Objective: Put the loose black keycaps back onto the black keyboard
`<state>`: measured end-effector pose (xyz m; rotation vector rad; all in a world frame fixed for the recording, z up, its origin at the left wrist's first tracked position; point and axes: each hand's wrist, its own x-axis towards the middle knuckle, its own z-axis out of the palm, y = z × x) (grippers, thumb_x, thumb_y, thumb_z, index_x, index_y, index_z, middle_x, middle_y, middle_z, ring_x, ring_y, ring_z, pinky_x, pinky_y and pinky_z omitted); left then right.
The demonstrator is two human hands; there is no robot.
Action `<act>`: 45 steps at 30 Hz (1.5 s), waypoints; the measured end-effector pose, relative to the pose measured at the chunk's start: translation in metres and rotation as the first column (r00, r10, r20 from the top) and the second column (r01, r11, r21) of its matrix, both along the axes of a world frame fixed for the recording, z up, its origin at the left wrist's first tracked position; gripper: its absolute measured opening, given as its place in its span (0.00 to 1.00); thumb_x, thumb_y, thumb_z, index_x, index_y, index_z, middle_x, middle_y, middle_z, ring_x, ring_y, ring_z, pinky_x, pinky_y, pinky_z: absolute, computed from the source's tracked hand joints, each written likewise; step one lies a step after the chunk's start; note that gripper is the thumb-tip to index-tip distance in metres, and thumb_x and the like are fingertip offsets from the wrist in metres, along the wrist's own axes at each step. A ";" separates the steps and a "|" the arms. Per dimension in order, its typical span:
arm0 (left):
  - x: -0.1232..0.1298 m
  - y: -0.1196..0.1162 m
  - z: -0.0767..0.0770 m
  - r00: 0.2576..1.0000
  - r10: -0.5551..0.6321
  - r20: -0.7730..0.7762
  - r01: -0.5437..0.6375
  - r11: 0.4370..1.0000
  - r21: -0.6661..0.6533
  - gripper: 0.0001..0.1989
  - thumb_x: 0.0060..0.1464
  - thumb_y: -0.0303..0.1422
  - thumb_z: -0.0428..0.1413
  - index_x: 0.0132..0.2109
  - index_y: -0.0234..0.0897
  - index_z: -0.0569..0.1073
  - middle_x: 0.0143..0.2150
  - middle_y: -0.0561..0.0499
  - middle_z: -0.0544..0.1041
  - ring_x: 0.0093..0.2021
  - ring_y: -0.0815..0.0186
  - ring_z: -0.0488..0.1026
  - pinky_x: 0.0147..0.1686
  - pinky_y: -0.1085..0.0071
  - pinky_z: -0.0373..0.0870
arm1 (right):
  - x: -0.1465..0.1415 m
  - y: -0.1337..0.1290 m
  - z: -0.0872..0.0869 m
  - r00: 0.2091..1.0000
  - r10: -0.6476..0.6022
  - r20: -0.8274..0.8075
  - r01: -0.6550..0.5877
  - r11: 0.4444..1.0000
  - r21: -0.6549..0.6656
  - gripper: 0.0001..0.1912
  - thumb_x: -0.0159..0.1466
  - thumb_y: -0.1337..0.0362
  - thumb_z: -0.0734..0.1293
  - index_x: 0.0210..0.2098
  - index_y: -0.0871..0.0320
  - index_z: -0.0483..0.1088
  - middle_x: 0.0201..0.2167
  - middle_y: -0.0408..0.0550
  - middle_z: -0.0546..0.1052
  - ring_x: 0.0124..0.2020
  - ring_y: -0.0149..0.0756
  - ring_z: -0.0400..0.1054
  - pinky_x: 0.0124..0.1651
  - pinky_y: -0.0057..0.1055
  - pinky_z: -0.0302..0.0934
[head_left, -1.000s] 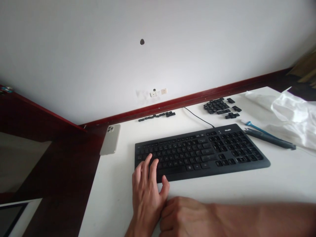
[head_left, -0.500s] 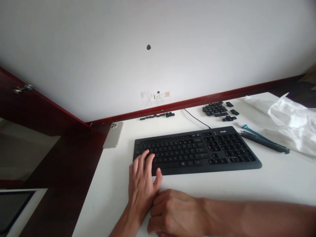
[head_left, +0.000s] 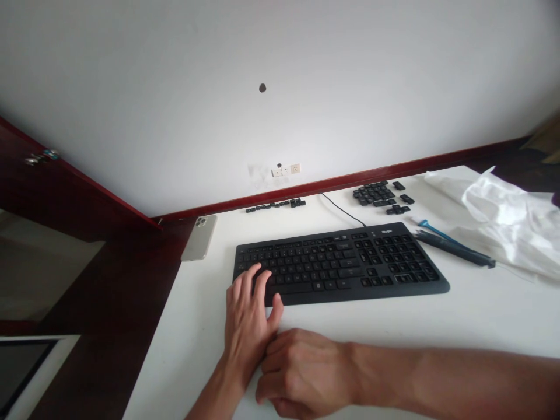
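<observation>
My left hand (head_left: pixel 247 321) rests at the lower left corner of a black keyboard (head_left: pixel 341 262), with its fingers apart on the keys. It holds nothing. My right hand (head_left: pixel 301 373) lies curled on the white desk (head_left: pixel 394 332), just below the keyboard and against my left wrist. A black cable (head_left: pixel 343 210) runs from the keyboard's back edge toward the wall. Beyond the keyboard are a loose cluster of black keycaps (head_left: pixel 376 195) and a short row of black keycaps (head_left: pixel 275 205).
A silver smartphone (head_left: pixel 199 237) lies left of the keyboard near the desk's edge. To the right are a dark pen-like tool (head_left: pixel 455 249), a blue tool (head_left: pixel 431 229) and crumpled white plastic (head_left: pixel 507 224). Dark red wood trim (head_left: pixel 341 182) runs along the wall behind.
The view has levelled and drawn back, so the keyboard looks smaller and sits further left. My hands stay in nearly the same places, with my left fingers still on the keys.
</observation>
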<state>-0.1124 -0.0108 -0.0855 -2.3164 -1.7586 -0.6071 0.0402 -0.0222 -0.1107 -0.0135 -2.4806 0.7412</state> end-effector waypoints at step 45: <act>0.000 0.000 -0.001 1.000 -0.006 -0.013 0.007 1.000 0.025 0.22 0.61 0.31 0.54 0.61 0.36 0.69 0.64 0.40 0.70 0.60 0.50 0.68 0.59 0.53 0.67 | 0.006 0.006 0.013 0.997 0.031 0.076 -0.037 0.996 0.081 0.10 0.72 0.63 0.60 0.41 0.56 0.73 0.35 0.43 0.80 0.38 0.33 0.71 0.52 0.29 0.60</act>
